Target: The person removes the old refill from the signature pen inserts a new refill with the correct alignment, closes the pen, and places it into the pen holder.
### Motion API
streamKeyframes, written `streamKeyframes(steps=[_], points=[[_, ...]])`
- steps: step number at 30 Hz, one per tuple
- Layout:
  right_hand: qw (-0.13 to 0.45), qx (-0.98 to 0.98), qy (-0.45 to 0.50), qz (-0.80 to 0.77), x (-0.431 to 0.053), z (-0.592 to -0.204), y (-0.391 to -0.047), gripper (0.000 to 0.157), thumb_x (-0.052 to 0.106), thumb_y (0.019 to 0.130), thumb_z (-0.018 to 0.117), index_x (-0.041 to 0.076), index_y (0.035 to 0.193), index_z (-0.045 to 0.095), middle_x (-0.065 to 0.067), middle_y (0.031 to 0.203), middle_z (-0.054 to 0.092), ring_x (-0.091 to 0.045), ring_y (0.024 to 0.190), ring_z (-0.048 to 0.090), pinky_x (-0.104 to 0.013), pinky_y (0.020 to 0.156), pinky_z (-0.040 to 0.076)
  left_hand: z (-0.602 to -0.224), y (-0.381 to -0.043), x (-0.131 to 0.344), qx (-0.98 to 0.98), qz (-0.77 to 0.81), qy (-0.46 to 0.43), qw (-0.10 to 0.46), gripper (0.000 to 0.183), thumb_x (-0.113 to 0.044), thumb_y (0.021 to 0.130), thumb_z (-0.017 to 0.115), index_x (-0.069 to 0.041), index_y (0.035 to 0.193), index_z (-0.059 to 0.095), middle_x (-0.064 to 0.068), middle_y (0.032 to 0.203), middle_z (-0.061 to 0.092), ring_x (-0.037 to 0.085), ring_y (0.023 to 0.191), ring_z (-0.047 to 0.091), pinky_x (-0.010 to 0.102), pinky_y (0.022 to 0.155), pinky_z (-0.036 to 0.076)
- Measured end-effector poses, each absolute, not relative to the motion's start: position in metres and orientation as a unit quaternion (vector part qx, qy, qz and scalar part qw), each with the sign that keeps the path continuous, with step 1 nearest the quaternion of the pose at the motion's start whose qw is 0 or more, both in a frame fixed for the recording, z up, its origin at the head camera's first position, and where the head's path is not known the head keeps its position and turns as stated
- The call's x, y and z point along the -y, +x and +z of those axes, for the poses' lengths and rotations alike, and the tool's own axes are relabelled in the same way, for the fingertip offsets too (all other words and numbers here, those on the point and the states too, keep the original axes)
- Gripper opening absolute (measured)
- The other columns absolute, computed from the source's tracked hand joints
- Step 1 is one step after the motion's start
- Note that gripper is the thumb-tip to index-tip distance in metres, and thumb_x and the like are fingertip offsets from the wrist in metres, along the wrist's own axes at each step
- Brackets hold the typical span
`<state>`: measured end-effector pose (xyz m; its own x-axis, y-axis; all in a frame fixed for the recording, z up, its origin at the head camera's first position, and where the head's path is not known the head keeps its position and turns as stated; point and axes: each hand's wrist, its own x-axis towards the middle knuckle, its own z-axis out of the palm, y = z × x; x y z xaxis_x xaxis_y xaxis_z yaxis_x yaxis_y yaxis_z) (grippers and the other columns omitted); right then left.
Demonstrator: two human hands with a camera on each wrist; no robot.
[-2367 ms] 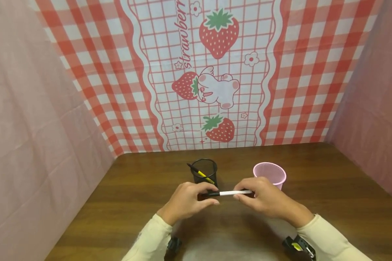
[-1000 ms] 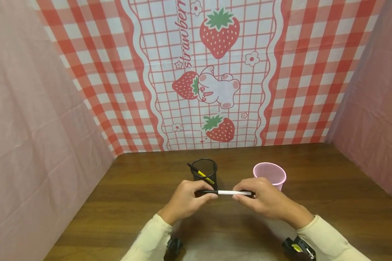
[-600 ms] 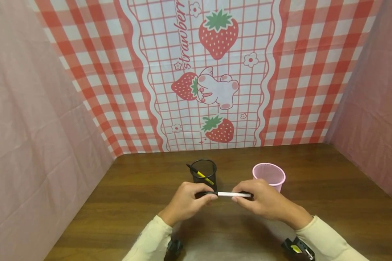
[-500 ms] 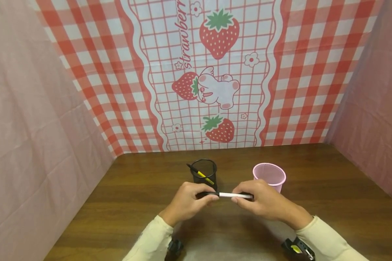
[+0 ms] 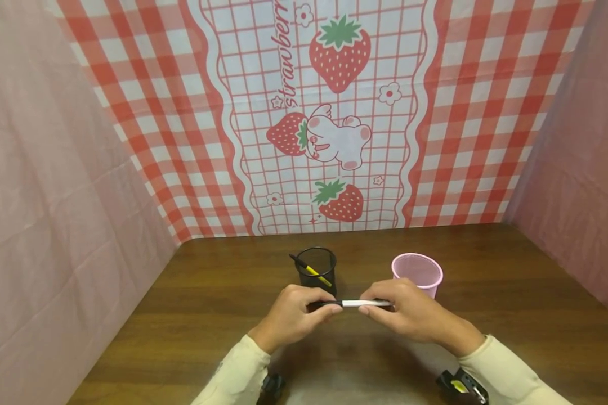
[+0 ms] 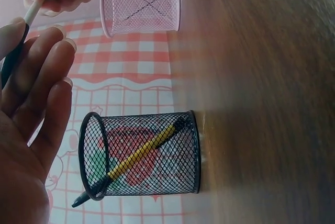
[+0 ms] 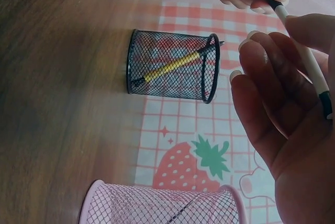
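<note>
Running crosswise: pen [image 5: 356, 303], black end [image 6: 14, 56] left

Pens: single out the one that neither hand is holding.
The yellow-and-black pen, leaning inside the black mesh cup; the white-and-black pen is held between the left hand and right hand.

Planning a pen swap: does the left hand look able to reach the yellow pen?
Probably not without letting go: the left hand holds the white pen by its dark end. Otherwise the way looks free; the yellow pen pokes out of the black cup.
</note>
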<state>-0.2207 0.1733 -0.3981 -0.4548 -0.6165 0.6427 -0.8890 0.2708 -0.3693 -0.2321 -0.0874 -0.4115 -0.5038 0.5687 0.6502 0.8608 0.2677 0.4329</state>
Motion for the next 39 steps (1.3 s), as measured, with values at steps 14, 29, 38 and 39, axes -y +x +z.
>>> streamKeyframes(steps=[14, 29, 38, 39], points=[[0.196, 0.769, 0.489, 0.362, -0.1749, -0.4006, -0.2217, 0.016, 0.007, 0.089, 0.076, 0.020, 0.097, 0.071, 0.015, 0.084, 0.063, -0.001, 0.071, 0.056, -0.014, 0.061, 0.046, -0.4150, -0.2336, 0.0884, 0.766, -0.427, -0.462, 0.132, 0.018, -0.020, 0.096, 0.071, -0.009, 0.082, 0.072, -0.006, 0.068, 0.067, 0.000, 0.059, 0.064, 0.015, 0.054, 0.052], [0.193, 0.778, 0.481, 0.356, -0.1748, -0.3974, -0.2238, 0.014, 0.008, 0.089, 0.076, 0.018, 0.098, 0.073, 0.016, 0.086, 0.065, -0.001, 0.071, 0.057, -0.014, 0.059, 0.047, -0.4125, -0.2362, 0.0896, 0.780, -0.417, -0.452, 0.120, 0.019, -0.023, 0.099, 0.067, -0.011, 0.085, 0.074, -0.009, 0.067, 0.068, -0.001, 0.059, 0.063, 0.015, 0.055, 0.050], [0.193, 0.779, 0.479, 0.355, -0.1727, -0.3977, -0.2218, 0.011, 0.008, 0.089, 0.076, 0.017, 0.096, 0.073, 0.016, 0.086, 0.065, -0.001, 0.073, 0.059, -0.015, 0.063, 0.049, -0.4138, -0.2330, 0.0884, 0.780, -0.424, -0.446, 0.115, 0.024, -0.027, 0.091, 0.076, -0.012, 0.109, 0.072, -0.007, 0.091, 0.071, -0.003, 0.070, 0.063, 0.018, 0.062, 0.054], [0.193, 0.780, 0.478, 0.354, -0.1724, -0.3977, -0.2216, 0.012, 0.008, 0.089, 0.076, 0.017, 0.096, 0.073, 0.016, 0.086, 0.065, -0.001, 0.073, 0.059, -0.015, 0.063, 0.049, -0.4141, -0.2327, 0.0883, 0.781, -0.421, -0.444, 0.122, 0.025, -0.027, 0.090, 0.077, -0.011, 0.109, 0.072, -0.007, 0.092, 0.071, -0.002, 0.072, 0.063, 0.018, 0.063, 0.053]])
